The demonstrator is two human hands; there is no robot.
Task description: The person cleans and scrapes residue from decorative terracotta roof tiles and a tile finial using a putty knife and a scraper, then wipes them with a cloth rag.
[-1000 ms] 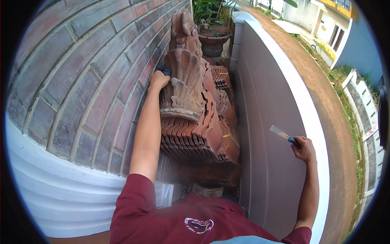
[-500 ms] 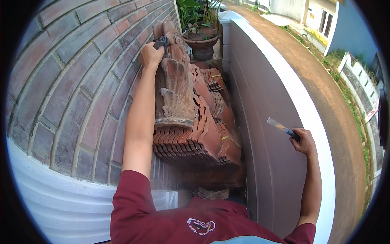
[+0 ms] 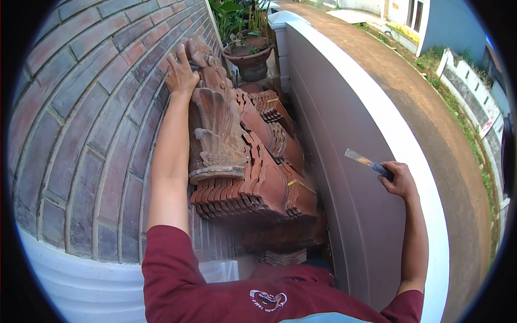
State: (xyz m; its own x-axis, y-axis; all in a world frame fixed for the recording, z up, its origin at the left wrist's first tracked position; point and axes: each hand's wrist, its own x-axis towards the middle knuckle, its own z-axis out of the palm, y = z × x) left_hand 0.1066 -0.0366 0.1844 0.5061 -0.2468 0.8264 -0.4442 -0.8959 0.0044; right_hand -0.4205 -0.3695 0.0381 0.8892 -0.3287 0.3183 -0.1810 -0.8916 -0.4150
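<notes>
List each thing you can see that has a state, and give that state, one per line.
Left hand: fingers spread, palm hidden
Right hand: closed on a handle
Scraper: held, blade uncovered
Roof tiles: stacked in rows
Carving: resting on the tiles
Pot: upright, planted

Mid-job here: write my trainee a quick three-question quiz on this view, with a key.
1. Which hand holds the scraper: A) left; B) right?
2. True or false: the left hand is by the far end of the carved piece.
3. Fill in: beyond the stacked tiles stands a round ____.

Key:
1. B, the right hand.
2. True.
3. Pot.
</notes>
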